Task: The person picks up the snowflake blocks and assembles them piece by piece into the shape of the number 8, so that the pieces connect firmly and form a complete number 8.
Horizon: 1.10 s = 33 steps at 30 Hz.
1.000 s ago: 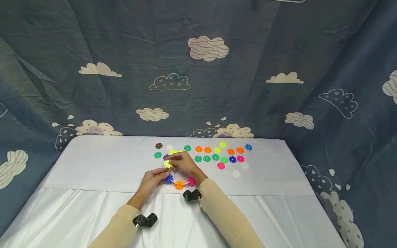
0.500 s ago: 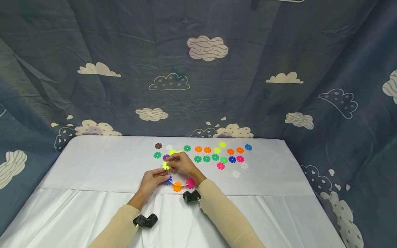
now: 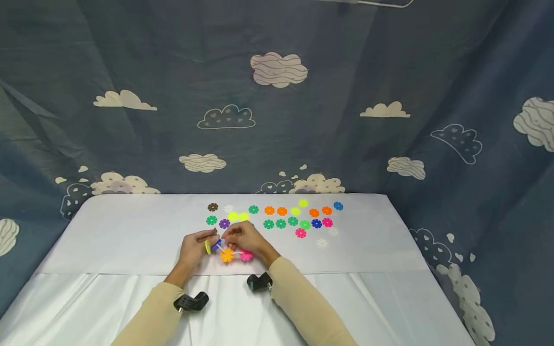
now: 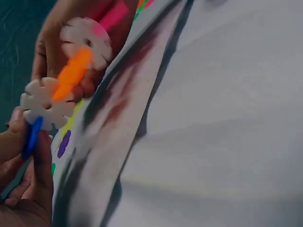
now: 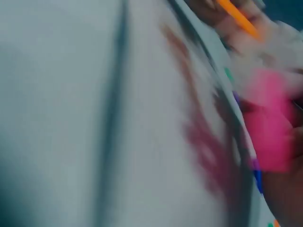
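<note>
Notched plastic discs are joined in a chain. In the left wrist view it runs from a blue disc (image 4: 32, 138) through a white disc (image 4: 47, 105), an orange disc (image 4: 72, 74) and another white disc (image 4: 75, 35) to a pink disc (image 4: 113, 18). My left hand (image 3: 195, 247) pinches the blue end between thumb and fingers. A yellow disc (image 3: 207, 247) stands on edge against that hand. My right hand (image 3: 247, 239) is just to the right, fingers curled, close above the orange and pink part. Its fingertips are partly hidden, and blurred in the right wrist view.
Loose discs lie flat beyond the hands, among them purple (image 3: 224, 224), brown (image 3: 213, 207), yellow (image 3: 244, 217), green (image 3: 269, 224) and white (image 3: 322, 243). The white table (image 3: 130, 235) ends at a patterned curtain (image 3: 233, 144).
Both hands and the chain have shifted left in the head view. The yellow disc, earlier facing up at the right fingertips, now stands edge-on by the left hand. The right fingers have come away from it.
</note>
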Each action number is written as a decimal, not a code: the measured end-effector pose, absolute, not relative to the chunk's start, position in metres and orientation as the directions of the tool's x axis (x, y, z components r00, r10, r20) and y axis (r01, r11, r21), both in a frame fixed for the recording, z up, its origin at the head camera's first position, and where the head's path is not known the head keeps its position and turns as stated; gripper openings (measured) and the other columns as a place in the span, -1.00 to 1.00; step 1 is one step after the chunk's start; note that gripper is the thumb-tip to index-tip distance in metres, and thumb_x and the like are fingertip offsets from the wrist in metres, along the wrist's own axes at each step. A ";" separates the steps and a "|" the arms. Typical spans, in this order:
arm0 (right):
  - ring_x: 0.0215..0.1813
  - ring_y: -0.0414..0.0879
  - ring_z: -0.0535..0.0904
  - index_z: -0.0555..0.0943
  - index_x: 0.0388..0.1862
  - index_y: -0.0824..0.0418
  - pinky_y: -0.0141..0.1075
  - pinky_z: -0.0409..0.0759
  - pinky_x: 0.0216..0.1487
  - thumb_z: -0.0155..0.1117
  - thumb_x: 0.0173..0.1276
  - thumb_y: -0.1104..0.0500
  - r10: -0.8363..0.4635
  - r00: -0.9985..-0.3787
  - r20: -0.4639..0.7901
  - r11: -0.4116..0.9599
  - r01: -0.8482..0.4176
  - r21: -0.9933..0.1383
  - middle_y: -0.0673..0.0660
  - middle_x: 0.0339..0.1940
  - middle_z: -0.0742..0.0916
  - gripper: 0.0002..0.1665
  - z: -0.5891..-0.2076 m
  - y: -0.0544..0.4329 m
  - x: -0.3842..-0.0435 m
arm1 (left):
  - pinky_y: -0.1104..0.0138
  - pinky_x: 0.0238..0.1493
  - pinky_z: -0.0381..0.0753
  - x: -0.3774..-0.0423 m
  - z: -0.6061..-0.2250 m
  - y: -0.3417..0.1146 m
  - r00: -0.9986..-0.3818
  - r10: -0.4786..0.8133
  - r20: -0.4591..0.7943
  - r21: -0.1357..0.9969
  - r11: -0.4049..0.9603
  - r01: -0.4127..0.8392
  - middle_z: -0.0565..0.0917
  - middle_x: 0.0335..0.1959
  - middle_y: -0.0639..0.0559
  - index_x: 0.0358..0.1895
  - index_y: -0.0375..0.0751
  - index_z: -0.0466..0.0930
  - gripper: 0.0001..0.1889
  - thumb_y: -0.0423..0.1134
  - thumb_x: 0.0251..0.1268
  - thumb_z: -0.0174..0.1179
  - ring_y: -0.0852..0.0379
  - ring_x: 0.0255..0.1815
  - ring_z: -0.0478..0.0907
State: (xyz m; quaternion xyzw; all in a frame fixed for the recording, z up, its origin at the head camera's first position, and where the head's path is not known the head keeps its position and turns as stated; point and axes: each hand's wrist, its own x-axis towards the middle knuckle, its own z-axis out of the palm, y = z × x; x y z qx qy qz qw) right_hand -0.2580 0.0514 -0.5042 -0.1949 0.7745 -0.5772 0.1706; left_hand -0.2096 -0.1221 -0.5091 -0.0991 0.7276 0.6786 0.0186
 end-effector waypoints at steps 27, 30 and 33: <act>-0.48 -0.43 0.45 0.71 -0.16 0.28 -0.63 0.45 -0.38 0.43 0.21 0.22 -0.801 -0.599 0.002 0.464 -0.623 -0.630 -0.08 -0.51 0.66 -0.77 -0.473 0.020 -0.201 | 0.48 0.00 0.58 -0.225 -0.512 -0.155 -0.950 0.211 -0.231 0.970 -0.024 -0.241 0.56 0.15 -0.30 0.25 -0.62 0.31 -0.48 -0.40 0.31 0.20 0.32 -0.12 0.62; -0.46 -0.42 0.44 0.71 -0.12 0.26 -0.67 0.39 -0.37 0.43 0.21 0.20 -0.825 -0.565 -0.015 0.483 -0.691 -0.537 -0.09 -0.49 0.66 -0.74 -0.472 0.013 -0.197 | 0.46 0.01 0.58 -0.225 -0.513 -0.157 -0.944 0.233 -0.234 0.968 -0.032 -0.248 0.59 0.11 -0.27 0.27 -0.62 0.28 -0.47 -0.40 0.32 0.19 0.31 -0.10 0.62; -0.40 -0.40 0.41 0.70 -0.05 0.22 -0.67 0.34 -0.32 0.42 0.23 0.13 -0.857 -0.513 -0.042 0.476 -0.759 -0.445 -0.10 -0.46 0.63 -0.68 -0.473 0.005 -0.192 | 0.46 -0.01 0.59 -0.223 -0.513 -0.158 -0.945 0.224 -0.237 0.967 -0.036 -0.251 0.61 0.08 -0.25 0.27 -0.61 0.28 -0.48 -0.42 0.32 0.18 0.30 -0.11 0.62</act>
